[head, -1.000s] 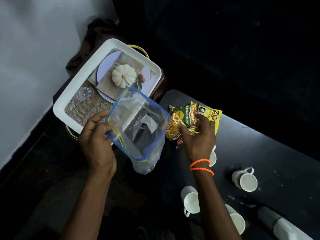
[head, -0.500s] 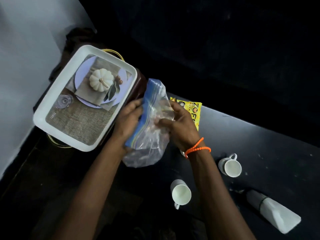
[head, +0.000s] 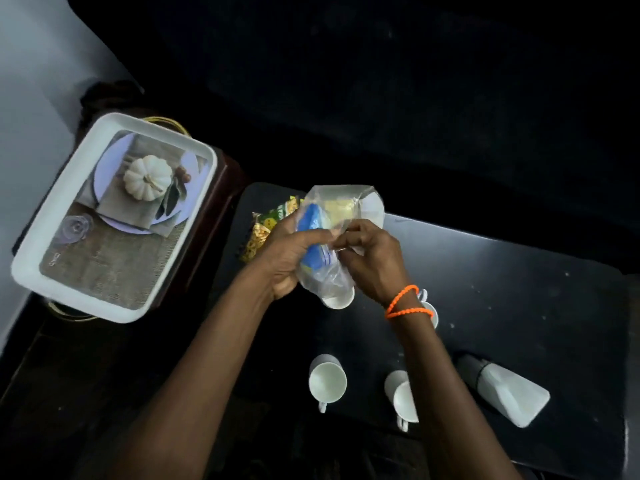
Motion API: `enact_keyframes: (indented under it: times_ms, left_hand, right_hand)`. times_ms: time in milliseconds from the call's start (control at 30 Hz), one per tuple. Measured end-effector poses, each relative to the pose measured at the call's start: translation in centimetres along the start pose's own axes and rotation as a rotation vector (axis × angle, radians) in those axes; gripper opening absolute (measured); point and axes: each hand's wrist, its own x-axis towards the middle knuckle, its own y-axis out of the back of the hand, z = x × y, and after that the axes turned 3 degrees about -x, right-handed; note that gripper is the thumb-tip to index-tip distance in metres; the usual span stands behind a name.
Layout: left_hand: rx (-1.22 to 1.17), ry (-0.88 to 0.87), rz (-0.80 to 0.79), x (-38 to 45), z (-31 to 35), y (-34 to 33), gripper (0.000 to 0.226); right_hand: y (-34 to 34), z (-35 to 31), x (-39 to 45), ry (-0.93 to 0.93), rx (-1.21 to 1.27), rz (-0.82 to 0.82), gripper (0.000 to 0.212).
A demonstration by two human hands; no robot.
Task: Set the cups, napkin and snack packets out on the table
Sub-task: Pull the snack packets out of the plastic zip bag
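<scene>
Both hands hold a clear plastic zip bag [head: 341,216] with a blue seal strip above the far left end of the black table [head: 502,282]. My left hand [head: 289,251] grips the bunched blue strip; my right hand [head: 372,258] pinches the clear film beside it. Yellow and green snack packets [head: 265,226] lie on the table just left of the bag, partly hidden by my left hand. Several white cups stand on the table: one [head: 327,381] near the front, one [head: 403,398] beside my right forearm, one [head: 337,300] under the bag. Another cup [head: 429,306] shows behind my right wrist.
A white tray [head: 114,310] printed with a pumpkin picture rests on a dark wooden stand to the left of the table. A white folded napkin or pouch with a dark end [head: 507,389] lies on the table at the front right. A pale wall runs along the left.
The right hand left the snack packets on the table and joined the left on the zip bag. The bag went from held open to bunched up between both hands over the table.
</scene>
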Motion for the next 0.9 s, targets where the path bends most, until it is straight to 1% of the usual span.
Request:
enact_keyframes:
  times_ms: [33,67,100,133,167,200,233,267,300,333,367,400,433,467,533,567,633,667,700,733,767,800,833,867,900]
  left_hand:
    - [0.035,-0.011,0.027,0.4,-0.1,-0.9,0.052]
    - [0.071,-0.028,0.041,0.7,-0.2,-1.9,0.051]
    - [0.106,-0.046,0.045,1.0,-0.3,-3.0,0.052]
    - [0.132,-0.065,0.046,1.2,-0.3,-4.3,0.054]
    - [0.167,-0.093,0.059,1.4,-0.3,-5.7,0.055]
    - [0.207,-0.118,0.084,1.7,-0.5,-7.1,0.053]
    - [0.239,-0.139,0.108,1.8,-0.7,-8.5,0.051]
    - [0.263,-0.148,0.121,1.9,-1.1,-10.1,0.049]
    - [0.284,-0.141,0.112,1.9,-1.6,-11.6,0.047]
    - [0.31,-0.12,0.083,1.8,-2.4,-13.2,0.045]
    - [0.329,-0.09,0.035,1.4,-3.2,-14.9,0.042]
    - [0.353,-0.056,-0.034,1.0,-4.2,-16.5,0.036]
    - [0.388,-0.024,-0.117,0.5,-5.3,-17.9,0.03]
    - [0.424,0.012,-0.199,0.0,-6.3,-19.3,0.026]
    - [0.428,0.127,-0.351,-0.6,-7.8,-21.3,0.028]
    - [0.396,0.193,-0.411,-0.9,-8.3,-22.1,0.028]
    - [0.34,0.254,-0.45,-1.1,-9.3,-23.6,0.018]
    - [0.317,0.256,-0.444,-1.0,-9.9,-24.2,0.018]
    - [0.287,0.256,-0.446,-0.9,-10.8,-24.8,0.03]
    - [0.235,0.276,-0.489,-0.9,-11.7,-25.4,0.043]
    - [0.173,0.316,-0.577,-1.1,-12.6,-26.1,0.049]
    - [0.142,0.349,-0.672,-1.6,-13.6,-27.0,0.048]
    - [0.156,0.354,-0.73,-2.0,-14.6,-27.8,0.043]
    - [0.211,0.33,-0.734,-2.3,-15.6,-28.8,0.038]
    - [0.269,0.284,-0.685,-2.6,-16.6,-29.8,0.033]
  right_hand:
    - [1.5,0.9,-0.5,-0.023,0.038,-0.039,0.027]
    - [3.0,1.6,-1.2,-0.069,0.145,-0.048,0.027]
    - [4.6,2.2,-2.0,-0.118,0.281,-0.016,0.026]
    - [6.0,2.9,-2.9,-0.149,0.379,0.071,0.027]
    - [7.3,3.6,-3.8,-0.15,0.372,0.177,0.033]
    - [8.3,4.2,-4.6,-0.14,0.242,0.264,0.05]
    - [9.3,4.8,-5.4,-0.13,0.089,0.297,0.075]
    - [10.0,5.5,-6.1,-0.129,-0.01,0.284,0.103]
    - [10.5,6.0,-6.7,-0.134,-0.032,0.221,0.125]
    - [10.9,6.5,-7.2,-0.13,-0.025,0.148,0.138]
    - [11.3,7.0,-7.7,-0.112,-0.007,0.095,0.142]
    - [11.7,7.5,-8.3,-0.092,0.007,0.078,0.138]
    - [12.3,8.2,-8.9,-0.079,0.027,0.092,0.126]
    - [12.9,8.9,-9.7,-0.083,0.038,0.142,0.11]
    - [14.5,10.9,-11.7,-0.162,0.124,0.307,0.074]
    - [15.3,12.1,-12.9,-0.223,0.211,0.386,0.061]
    - [16.5,14.3,-15.2,-0.365,0.341,0.552,0.043]
    - [17.1,15.2,-16.1,-0.432,0.395,0.627,0.037]
    - [17.5,15.8,-16.8,-0.479,0.463,0.677,0.033]
    - [18.0,16.3,-17.4,-0.509,0.539,0.701,0.031]
    - [18.3,16.9,-17.9,-0.534,0.595,0.71,0.03]
    - [18.5,17.4,-18.4,-0.563,0.585,0.716,0.028]
    - [18.8,18.0,-19.1,-0.594,0.507,0.715,0.025]
    - [19.0,18.4,-19.9,-0.608,0.381,0.709,0.024]
    - [19.4,18.7,-20.8,-0.608,0.231,0.704,0.025]
